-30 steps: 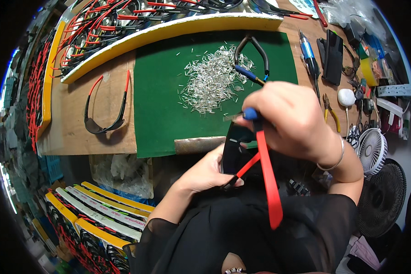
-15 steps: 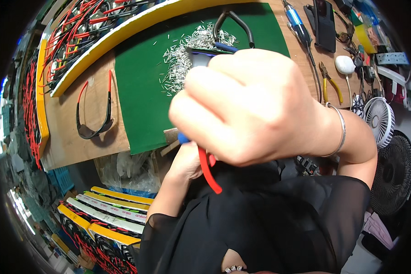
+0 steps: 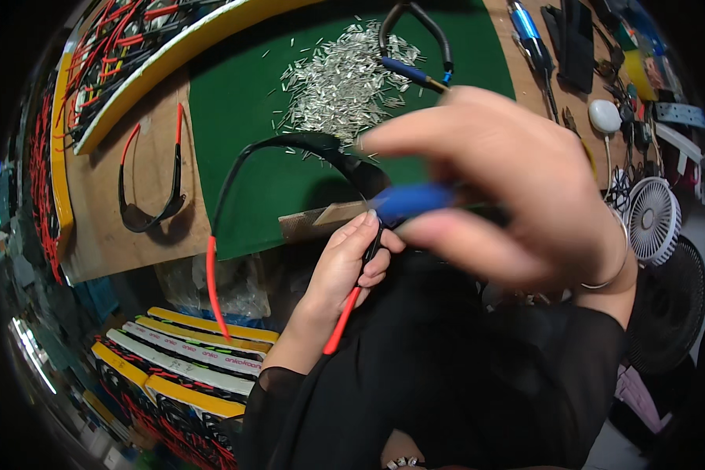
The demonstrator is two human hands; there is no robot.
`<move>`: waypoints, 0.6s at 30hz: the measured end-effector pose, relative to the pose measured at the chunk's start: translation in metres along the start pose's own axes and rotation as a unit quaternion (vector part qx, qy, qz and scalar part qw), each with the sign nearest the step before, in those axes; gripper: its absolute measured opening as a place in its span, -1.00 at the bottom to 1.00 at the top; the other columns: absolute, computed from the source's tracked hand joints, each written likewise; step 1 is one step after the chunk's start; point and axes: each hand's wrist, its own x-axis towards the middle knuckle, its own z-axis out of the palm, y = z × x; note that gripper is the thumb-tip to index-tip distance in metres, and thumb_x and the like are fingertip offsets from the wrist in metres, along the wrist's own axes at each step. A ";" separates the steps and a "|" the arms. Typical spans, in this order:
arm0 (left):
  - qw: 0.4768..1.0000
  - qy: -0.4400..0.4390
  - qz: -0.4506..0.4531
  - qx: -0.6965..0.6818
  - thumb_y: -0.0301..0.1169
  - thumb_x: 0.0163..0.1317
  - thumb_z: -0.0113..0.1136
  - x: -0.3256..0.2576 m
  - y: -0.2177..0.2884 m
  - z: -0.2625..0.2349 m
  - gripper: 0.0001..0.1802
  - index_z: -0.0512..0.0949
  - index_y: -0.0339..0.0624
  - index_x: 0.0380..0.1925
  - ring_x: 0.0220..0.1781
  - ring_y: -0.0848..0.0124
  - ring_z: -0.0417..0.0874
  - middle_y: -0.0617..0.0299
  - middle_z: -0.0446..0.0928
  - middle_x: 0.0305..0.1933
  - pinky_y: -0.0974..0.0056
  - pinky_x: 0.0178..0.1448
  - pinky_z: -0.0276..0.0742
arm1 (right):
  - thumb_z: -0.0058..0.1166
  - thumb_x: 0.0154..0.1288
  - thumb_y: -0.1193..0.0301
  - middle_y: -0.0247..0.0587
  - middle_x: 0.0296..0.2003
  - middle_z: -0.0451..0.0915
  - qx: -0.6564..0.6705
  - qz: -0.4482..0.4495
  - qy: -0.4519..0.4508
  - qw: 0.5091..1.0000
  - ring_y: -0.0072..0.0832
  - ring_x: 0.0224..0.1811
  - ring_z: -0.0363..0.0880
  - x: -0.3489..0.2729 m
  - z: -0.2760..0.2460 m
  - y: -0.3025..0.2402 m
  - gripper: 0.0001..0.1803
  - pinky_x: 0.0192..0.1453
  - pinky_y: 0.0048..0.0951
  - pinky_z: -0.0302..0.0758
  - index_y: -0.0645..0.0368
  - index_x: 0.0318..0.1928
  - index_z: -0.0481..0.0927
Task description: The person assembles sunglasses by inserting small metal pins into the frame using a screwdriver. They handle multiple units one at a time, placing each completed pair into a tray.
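Observation:
My left hand (image 3: 348,262) grips the black sunglasses (image 3: 294,141) by one temple near the hinge. Both temples end in red tips, and the far one hangs out to the left. My right hand (image 3: 517,188) is smeared by motion, with thumb and forefinger spread around a blue-handled tool (image 3: 415,202). The tool's near end lies against the sunglasses' hinge; its kind is too blurred to tell. Beyond them, a pile of small silver pins (image 3: 337,86) covers part of the green mat (image 3: 231,157). Black-handled pliers (image 3: 446,51) and a slim blue tool (image 3: 406,69) lie beside the pile.
Another pair of sunglasses (image 3: 153,215) rests on the wooden table at left. Yellow-edged boxes (image 3: 164,70) of red-tipped glasses stand at the back left, with more stacked boxes (image 3: 188,352) below. A blue electric screwdriver (image 3: 529,35), phone (image 3: 576,47) and white fan (image 3: 654,219) are at right.
My right hand has moved right and its fist has loosened, uncovering the sunglasses and my left hand. The sunglasses now stretch out to the left.

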 end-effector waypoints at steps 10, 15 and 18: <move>0.999 0.023 -0.021 -0.036 -0.24 0.36 -0.26 0.001 0.011 0.006 -0.68 0.36 -0.29 -0.18 -0.80 0.68 0.10 0.25 0.38 -0.61 0.60 -0.80 -0.01 | 0.07 0.09 0.48 -0.11 -0.47 0.54 0.152 0.288 -0.099 0.940 -0.27 -0.47 0.55 -0.072 0.049 0.023 -0.80 -0.41 -0.44 0.45 0.25 -0.24 0.49; 0.997 0.070 0.015 0.036 -0.15 0.33 -0.18 0.002 0.002 0.010 -0.67 0.38 -0.18 -0.38 -0.80 0.69 0.11 0.30 0.39 -0.65 0.61 -0.78 -0.03 | 0.07 0.07 0.50 -0.09 -0.44 0.55 0.111 0.226 -0.067 0.965 -0.23 -0.43 0.55 -0.074 0.063 0.032 -0.83 -0.38 -0.39 0.48 0.23 -0.27 0.49; 0.993 0.076 0.055 0.069 -0.15 0.34 -0.19 0.005 -0.002 0.010 -0.64 0.39 -0.25 -0.37 -0.76 0.67 0.19 0.22 0.44 -0.61 0.59 -0.72 0.05 | 0.07 0.07 0.50 -0.08 -0.43 0.55 0.101 0.219 -0.051 0.969 -0.21 -0.43 0.55 -0.075 0.067 0.033 -0.83 -0.38 -0.37 0.48 0.24 -0.27 0.49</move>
